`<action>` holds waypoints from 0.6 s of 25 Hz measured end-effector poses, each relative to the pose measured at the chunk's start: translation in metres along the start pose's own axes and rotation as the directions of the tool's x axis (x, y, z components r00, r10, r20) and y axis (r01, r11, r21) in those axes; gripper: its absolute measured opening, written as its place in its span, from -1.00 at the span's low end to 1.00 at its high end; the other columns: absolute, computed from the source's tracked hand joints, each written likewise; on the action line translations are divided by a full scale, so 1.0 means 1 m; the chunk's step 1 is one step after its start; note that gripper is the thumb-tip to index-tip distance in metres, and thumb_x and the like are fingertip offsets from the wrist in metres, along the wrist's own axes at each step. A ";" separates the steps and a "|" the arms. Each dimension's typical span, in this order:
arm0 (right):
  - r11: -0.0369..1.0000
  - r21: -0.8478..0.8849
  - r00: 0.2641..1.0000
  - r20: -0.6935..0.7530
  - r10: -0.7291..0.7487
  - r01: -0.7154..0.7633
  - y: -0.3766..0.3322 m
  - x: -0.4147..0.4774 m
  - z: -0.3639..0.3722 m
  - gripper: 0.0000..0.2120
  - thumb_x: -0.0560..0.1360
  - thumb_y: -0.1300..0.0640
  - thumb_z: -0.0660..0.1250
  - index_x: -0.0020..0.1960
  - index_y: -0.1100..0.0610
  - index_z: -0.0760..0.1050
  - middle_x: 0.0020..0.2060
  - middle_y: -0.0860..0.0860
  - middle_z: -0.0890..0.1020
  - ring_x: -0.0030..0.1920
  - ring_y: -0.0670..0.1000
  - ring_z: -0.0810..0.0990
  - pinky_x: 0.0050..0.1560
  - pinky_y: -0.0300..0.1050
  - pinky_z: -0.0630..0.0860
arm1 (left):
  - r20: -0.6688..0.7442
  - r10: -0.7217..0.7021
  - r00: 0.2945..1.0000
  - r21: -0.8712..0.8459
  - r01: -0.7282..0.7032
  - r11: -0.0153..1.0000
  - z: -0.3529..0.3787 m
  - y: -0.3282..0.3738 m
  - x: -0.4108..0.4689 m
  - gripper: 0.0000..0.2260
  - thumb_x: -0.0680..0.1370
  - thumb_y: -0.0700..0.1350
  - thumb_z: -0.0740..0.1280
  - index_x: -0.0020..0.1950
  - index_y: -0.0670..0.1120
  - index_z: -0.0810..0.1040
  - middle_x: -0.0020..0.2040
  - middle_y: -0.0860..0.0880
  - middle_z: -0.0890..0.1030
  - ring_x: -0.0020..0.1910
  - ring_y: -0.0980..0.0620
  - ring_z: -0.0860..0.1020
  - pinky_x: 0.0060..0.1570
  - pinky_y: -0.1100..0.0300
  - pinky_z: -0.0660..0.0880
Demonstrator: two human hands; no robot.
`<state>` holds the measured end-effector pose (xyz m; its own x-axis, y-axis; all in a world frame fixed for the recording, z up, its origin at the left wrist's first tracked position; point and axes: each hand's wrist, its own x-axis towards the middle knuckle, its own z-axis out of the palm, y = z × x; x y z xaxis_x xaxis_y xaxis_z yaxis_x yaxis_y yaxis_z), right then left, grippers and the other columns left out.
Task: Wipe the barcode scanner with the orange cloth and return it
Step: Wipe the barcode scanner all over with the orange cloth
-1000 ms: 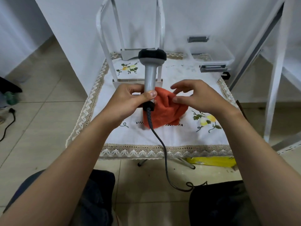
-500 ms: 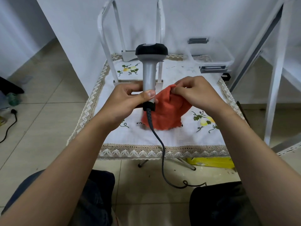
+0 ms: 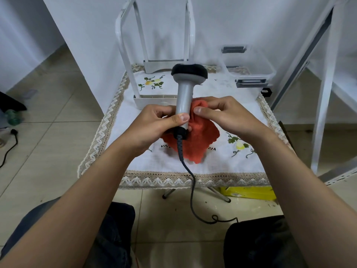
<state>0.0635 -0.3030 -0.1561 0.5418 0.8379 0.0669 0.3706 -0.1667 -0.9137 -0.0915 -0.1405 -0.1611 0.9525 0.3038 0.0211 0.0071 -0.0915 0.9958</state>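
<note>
My left hand [image 3: 154, 126] is closed around the lower handle of the barcode scanner [image 3: 185, 99], holding it upright so the shaft is exposed. Just right of that grip, my right hand [image 3: 228, 115] pinches the orange cloth [image 3: 201, 140] against the handle, seemingly touching it, while its tail drapes below onto the table [image 3: 222, 163]

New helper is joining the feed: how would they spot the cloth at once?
Find the small table with the lace-edged white cover, in front of the wall. Over its middle, the two hands meet at an upright grey scanner. The cloth is the orange bundle pinched by the right hand against the scanner's handle, the only orange thing there.
</note>
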 end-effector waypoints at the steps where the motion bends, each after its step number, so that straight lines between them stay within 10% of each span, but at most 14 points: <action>1: 0.999 -0.018 1.000 -0.006 -0.030 0.029 0.001 0.001 -0.002 -0.83 0.62 0.12 0.39 0.01 0.13 0.76 0.26 -0.10 0.67 0.25 -0.21 0.61 0.37 -0.08 0.47 | 0.007 -0.006 1.000 0.022 0.006 1.000 0.000 0.000 0.000 -0.63 0.46 0.00 0.45 0.11 -0.24 0.70 -0.06 -0.26 0.73 -0.23 -0.02 0.70 -0.30 0.29 0.52; 3: 0.999 0.039 0.999 -0.033 -0.025 0.027 0.001 0.001 -0.004 -0.82 0.62 0.15 0.38 -0.01 0.13 0.77 0.35 -0.11 0.61 0.35 -0.17 0.57 0.43 0.11 0.46 | 0.006 -0.013 1.000 0.046 0.012 0.999 -0.001 -0.001 0.000 -0.67 0.45 0.02 0.46 0.06 -0.20 0.72 -0.07 -0.23 0.74 -0.20 -0.06 0.71 -0.25 0.26 0.55; 5: 0.985 0.162 0.995 -0.065 0.070 -0.059 -0.001 0.000 -0.004 -0.80 0.62 0.13 0.38 -0.05 0.17 0.76 0.42 -0.18 0.54 0.28 -0.14 0.63 -0.01 0.20 0.67 | -0.005 -0.016 1.000 0.048 0.016 0.999 -0.001 -0.004 0.002 -0.71 0.46 0.01 0.49 0.04 -0.18 0.74 -0.08 -0.22 0.75 -0.14 -0.10 0.72 -0.12 0.12 0.62; 9: 0.863 0.482 0.969 -0.099 0.224 -0.151 -0.008 -0.002 0.007 -0.78 0.64 0.16 0.33 0.02 0.29 0.67 0.16 -0.20 0.65 -0.28 -0.05 0.70 -0.56 -0.18 0.52 | -0.030 -0.037 0.999 0.020 0.037 0.999 -0.002 -0.009 0.005 -0.77 0.49 -0.04 0.51 0.01 -0.20 0.75 -0.06 -0.27 0.73 -0.08 -0.18 0.69 0.18 -0.21 0.62; 12: 0.504 0.852 0.938 -0.048 0.342 -0.140 -0.015 0.001 0.014 -0.80 0.67 0.13 0.25 0.00 0.22 0.59 -0.27 0.01 0.69 -0.41 -0.05 0.66 -0.48 -0.25 0.62 | -0.044 -0.052 0.998 -0.019 0.051 0.999 0.005 -0.009 0.003 -0.73 0.47 -0.04 0.53 0.04 -0.21 0.74 -0.04 -0.31 0.72 -0.08 -0.18 0.69 0.17 -0.13 0.63; 15: 0.224 0.973 0.910 -0.044 0.412 -0.055 -0.011 0.004 0.020 -0.85 0.63 0.19 0.25 -0.01 0.27 0.52 -0.27 0.13 0.67 -0.32 0.03 0.71 -0.35 -0.21 0.68 | -0.063 -0.039 0.997 -0.041 0.036 0.998 0.014 -0.013 0.004 -0.83 0.54 -0.10 0.46 0.02 -0.19 0.73 -0.13 -0.21 0.69 -0.15 -0.13 0.65 0.03 0.03 0.64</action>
<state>0.0465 -0.2878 -0.1532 0.6786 0.6714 -0.2978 -0.6808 0.4227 -0.5982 -0.0840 -0.1514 -0.1747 0.9303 0.3666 -0.0122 0.0293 -0.0411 0.9987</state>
